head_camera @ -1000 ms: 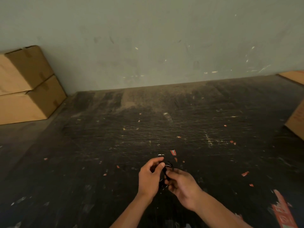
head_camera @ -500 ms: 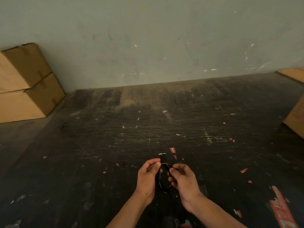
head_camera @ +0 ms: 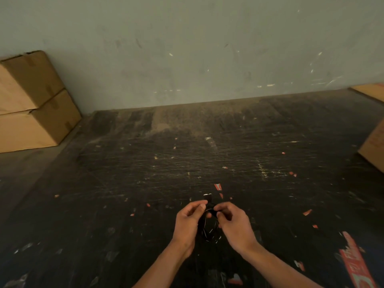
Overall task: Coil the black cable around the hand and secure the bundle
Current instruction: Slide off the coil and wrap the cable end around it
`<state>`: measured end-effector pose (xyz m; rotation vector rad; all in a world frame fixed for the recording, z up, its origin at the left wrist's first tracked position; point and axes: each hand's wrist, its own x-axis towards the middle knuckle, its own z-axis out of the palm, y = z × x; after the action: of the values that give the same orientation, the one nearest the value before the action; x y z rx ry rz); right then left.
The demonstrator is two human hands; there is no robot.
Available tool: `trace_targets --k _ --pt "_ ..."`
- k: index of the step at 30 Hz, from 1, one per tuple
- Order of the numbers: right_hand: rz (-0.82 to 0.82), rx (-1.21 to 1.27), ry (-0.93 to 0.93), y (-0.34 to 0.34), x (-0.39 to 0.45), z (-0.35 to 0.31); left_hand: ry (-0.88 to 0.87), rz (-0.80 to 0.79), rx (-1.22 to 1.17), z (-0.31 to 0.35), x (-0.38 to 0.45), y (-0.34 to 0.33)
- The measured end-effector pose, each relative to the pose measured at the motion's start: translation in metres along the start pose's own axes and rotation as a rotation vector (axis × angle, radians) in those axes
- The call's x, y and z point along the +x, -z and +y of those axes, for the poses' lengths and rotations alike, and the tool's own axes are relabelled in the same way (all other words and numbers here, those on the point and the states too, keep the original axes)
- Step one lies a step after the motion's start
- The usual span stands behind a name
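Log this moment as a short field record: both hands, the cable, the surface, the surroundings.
left hand: left hand pinches the top of the cable bundle, fingers curled
right hand: right hand pinches the same spot from the other side
cable: black cable coiled in a small loop hanging between the hands; an end with a pale tip sticks up above the fingers
securing: cannot tell whether a tie is on
surface: dark scuffed floor with red scraps
surroundings: stacked cardboard boxes at left by the wall
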<state>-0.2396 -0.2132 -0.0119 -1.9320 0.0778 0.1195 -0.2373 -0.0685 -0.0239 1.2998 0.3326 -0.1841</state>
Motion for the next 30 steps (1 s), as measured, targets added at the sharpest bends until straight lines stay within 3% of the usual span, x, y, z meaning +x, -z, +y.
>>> trace_targets --k 4,9,12,15,18,23,26,30 --pt "-0.058 -0.034 0.01 0.0 -0.001 0.003 -0.044 -0.009 0.091 -0.003 -0.001 0.001" --pt "-0.048 0.439 -0.26 0.0 0.002 0.002 -0.038 0.016 0.087 -0.005 0.0 -0.002" --pt "-0.101 0.535 -0.243 0.004 0.003 0.003 -0.033 0.049 0.066 -0.007 0.002 -0.004" --pt "-0.138 0.297 -0.09 0.005 0.001 0.007 -0.008 0.074 0.037 -0.006 0.006 -0.005" --pt "-0.013 -0.062 0.148 0.007 0.005 0.011 0.014 0.065 0.029 -0.005 0.006 -0.008" --pt "0.007 -0.306 0.383 0.014 0.018 0.015 0.016 -0.002 0.123 -0.003 0.005 -0.011" --pt "0.001 -0.339 0.4 0.016 0.024 0.017 0.023 -0.035 0.199 0.003 0.007 -0.008" --pt "-0.086 -0.237 0.256 0.016 0.026 0.014 0.018 -0.076 0.257 0.006 0.009 -0.002"
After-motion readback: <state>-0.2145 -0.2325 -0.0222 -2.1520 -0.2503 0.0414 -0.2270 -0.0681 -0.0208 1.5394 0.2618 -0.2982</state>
